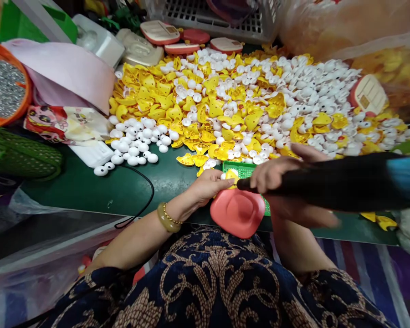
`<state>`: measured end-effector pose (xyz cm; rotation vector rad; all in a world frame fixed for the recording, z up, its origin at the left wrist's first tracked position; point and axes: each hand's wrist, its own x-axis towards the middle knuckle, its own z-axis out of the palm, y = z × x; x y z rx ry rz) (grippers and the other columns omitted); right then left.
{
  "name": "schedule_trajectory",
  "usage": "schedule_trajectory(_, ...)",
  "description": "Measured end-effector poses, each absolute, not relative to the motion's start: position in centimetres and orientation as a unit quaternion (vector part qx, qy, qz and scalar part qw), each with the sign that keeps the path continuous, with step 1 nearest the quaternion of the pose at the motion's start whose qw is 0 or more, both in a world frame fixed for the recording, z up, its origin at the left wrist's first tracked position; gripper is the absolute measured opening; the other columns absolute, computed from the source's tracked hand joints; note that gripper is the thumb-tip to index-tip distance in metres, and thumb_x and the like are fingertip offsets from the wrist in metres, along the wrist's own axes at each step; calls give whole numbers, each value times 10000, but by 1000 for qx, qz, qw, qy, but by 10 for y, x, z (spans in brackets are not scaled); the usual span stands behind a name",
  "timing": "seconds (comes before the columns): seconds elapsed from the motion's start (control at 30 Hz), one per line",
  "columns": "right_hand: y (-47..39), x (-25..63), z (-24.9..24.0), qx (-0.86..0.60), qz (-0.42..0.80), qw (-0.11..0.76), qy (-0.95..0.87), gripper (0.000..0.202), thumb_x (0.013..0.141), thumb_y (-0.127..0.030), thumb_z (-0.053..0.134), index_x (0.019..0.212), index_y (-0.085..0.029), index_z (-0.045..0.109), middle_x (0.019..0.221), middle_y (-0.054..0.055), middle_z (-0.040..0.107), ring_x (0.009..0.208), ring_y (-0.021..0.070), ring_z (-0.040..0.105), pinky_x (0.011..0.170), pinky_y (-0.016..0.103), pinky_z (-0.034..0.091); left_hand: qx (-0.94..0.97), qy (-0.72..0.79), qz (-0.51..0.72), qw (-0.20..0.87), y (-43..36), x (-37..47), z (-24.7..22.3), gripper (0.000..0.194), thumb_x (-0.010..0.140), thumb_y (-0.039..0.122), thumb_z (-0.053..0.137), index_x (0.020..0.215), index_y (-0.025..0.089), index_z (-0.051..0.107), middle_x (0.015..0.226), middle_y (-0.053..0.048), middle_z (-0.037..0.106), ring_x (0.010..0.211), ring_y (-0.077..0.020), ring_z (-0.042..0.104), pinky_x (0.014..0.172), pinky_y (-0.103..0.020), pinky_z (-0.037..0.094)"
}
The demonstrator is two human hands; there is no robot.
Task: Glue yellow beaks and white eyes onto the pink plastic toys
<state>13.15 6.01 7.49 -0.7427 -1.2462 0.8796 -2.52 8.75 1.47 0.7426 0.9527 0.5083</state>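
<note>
Near the table's front edge my left hand (208, 186) is closed on a small yellow plastic piece (232, 176) with white eye parts beside it. Wrapped round a black electric screwdriver (314, 182) is my right hand (271, 175); the tool lies sideways, with its tip against the yellow piece. Motion blurs some of the right fingers and the tool's body. Just below the tip is a coral-red plastic part (238, 212) with a rounded recess. Behind it a green perforated basket (239, 169) shows in part.
A wide heap of yellow shells (150, 91) and white eye pieces (321, 91) covers the back. Loose white eyeballs (136, 141) lie at left, near a black cable (152, 191). An orange bowl (28, 86) of screws stands far left. Red-and-cream parts (160, 33) sit behind the heap.
</note>
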Motion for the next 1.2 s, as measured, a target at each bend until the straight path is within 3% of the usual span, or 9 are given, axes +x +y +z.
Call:
schedule_trajectory(0.1, 59, 146, 74, -293, 329, 737, -513, 588, 682, -711, 649, 1106, -303, 655, 553, -50, 514, 402, 149, 479, 400, 322, 464, 362, 449, 216, 788, 85, -30, 18, 296, 655, 297, 805, 572, 119, 583, 474, 37, 492, 408, -30, 350, 410, -186, 202)
schedule_trajectory(0.27, 67, 164, 34, -328, 393, 707, -489, 547, 661, -552, 740, 1126, -290, 619, 621, -56, 539, 476, 122, 495, 472, 268, 458, 338, 458, 201, 797, 81, -31, 17, 201, 667, 226, 795, 616, 112, 638, 508, 18, 548, 432, -37, 403, 443, -181, 283)
schedule_trajectory(0.47, 71, 159, 10, -341, 412, 703, -470, 606, 636, -564, 750, 1138, -273, 576, 623, -60, 537, 475, 115, 481, 483, 256, 440, 295, 454, 206, 815, 81, -25, 17, 135, 631, 163, 795, 667, 96, 683, 585, -16, 623, 495, -61, 510, 500, -186, 375)
schedule_trajectory(0.73, 74, 158, 6, -353, 401, 701, -472, 614, 634, -544, 743, 1157, -279, 559, 621, -64, 530, 463, 123, 479, 464, 267, 457, 273, 453, 207, 823, 81, -23, 13, 142, 626, 138, 797, 706, 85, 693, 641, -33, 650, 513, -67, 542, 519, -191, 408)
schedule_trajectory(0.97, 73, 155, 9, -369, 380, 694, -487, 609, 635, -566, 744, 1144, -290, 555, 643, -64, 520, 473, 117, 482, 472, 270, 457, 300, 476, 211, 799, 78, -20, 13, 93, 686, 128, 749, 664, 93, 666, 517, 18, 566, 408, -33, 420, 436, -176, 297)
schedule_trajectory(1.2, 68, 156, 67, -327, 327, 719, -519, 557, 690, -688, 631, 1118, -331, 611, 605, -54, 472, 447, 135, 474, 447, 300, 478, 332, 471, 214, 789, 77, -19, 12, 198, 675, 152, 741, 566, 113, 580, 453, 37, 502, 373, -27, 359, 398, -181, 217)
